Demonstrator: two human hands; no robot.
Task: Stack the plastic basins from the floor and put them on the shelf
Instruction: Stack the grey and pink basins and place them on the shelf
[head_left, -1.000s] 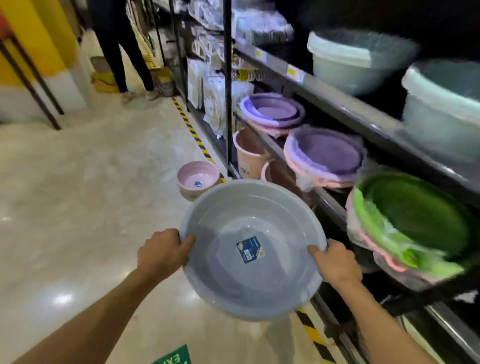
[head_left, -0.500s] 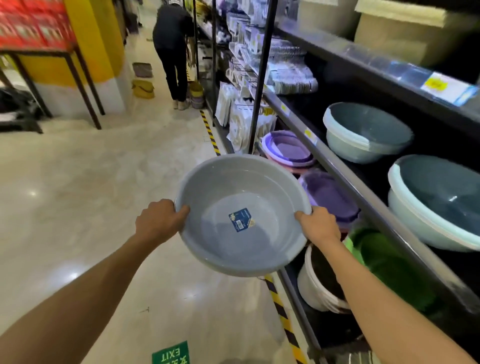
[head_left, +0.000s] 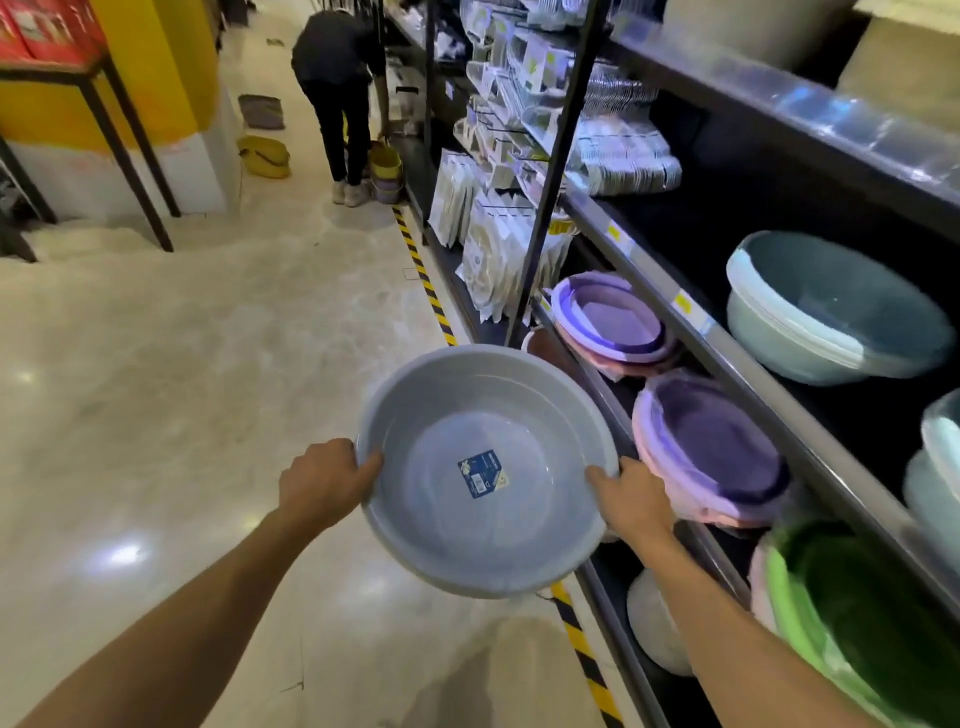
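from the head view, the left hand (head_left: 324, 480) and right hand (head_left: 636, 496) are both gripping opposite rims of the grey basin (head_left: 485, 467), fingers curled closed, holding it in the air over the floor (head_left: 182, 389) beside the shelf (head_left: 769, 395) of purple basins (head_left: 711, 447).

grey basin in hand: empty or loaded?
Empty. The grey basin, held at its rim by the left hand and right hand, shows a bare floor with only a blue sticker.
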